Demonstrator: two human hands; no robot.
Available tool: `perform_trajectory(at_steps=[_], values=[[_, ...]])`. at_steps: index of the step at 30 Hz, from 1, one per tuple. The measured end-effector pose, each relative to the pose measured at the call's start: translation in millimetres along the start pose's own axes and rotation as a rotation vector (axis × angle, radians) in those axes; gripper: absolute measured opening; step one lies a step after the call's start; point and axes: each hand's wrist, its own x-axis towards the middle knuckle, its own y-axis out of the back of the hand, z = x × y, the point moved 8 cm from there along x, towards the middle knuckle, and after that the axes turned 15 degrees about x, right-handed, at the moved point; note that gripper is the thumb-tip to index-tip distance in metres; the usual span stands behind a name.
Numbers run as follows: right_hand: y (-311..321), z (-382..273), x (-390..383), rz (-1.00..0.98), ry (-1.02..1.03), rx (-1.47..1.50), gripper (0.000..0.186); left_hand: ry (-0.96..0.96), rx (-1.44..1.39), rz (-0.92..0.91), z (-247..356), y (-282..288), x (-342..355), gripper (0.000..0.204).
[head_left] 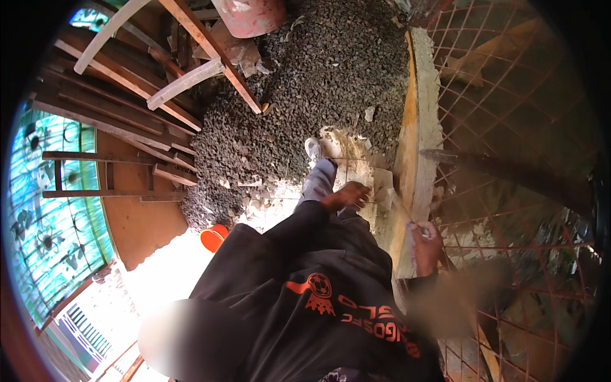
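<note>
Over my legs, my left hand [351,195] hangs with fingers loosely bent and apart, nothing visible in them. My right hand [425,245] is closed around a thin, pale object [402,210] that slants up toward a pale patch near my left hand; I cannot make out exactly what it is. Beside that right hand runs a long concrete ledge [425,76] with a yellowish board [402,172] along its inner side. My shoe [313,148] rests beside a dusty, whitish strip of floor [347,146].
Dark gravel [318,70] covers the ground ahead. Wooden planks and frames [114,108] lean at the left, near an orange bucket [214,238] and a teal patterned panel [48,210]. A reddish bucket [248,16] stands at the top. Rusty wire mesh [509,114] spans the right side.
</note>
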Motion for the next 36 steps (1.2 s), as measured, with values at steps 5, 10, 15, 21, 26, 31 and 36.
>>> perform_trajectory(at_steps=[5, 10, 15, 21, 26, 31, 36], values=[[-51, -66, -29, -0.111, -0.055, -0.035, 0.016, 0.411, -0.185, -0.126, 13, -60, 33, 0.059], [-77, -123, -58, -0.208, 0.16, -0.151, 0.04, 0.425, -0.677, 0.372, 44, 15, 99, 0.042], [-116, -146, -36, -0.372, 0.175, -0.376, 0.08, 0.255, -0.507, 0.55, 119, 114, 141, 0.022], [-146, -133, 16, -0.367, 0.347, -0.618, 0.084, 0.104, -0.494, 0.569, 228, 156, 172, 0.017], [-167, -78, 59, -0.33, 0.221, -0.609, 0.087, 0.117, 0.091, 0.812, 221, 165, 211, 0.028], [-147, -22, 63, -0.335, -0.071, -0.786, 0.089, 0.407, 0.456, 0.661, 134, 127, 256, 0.032], [-107, 16, 57, -0.316, -0.085, -0.714, 0.09, 0.429, 0.397, 0.67, 107, 89, 260, 0.03]])
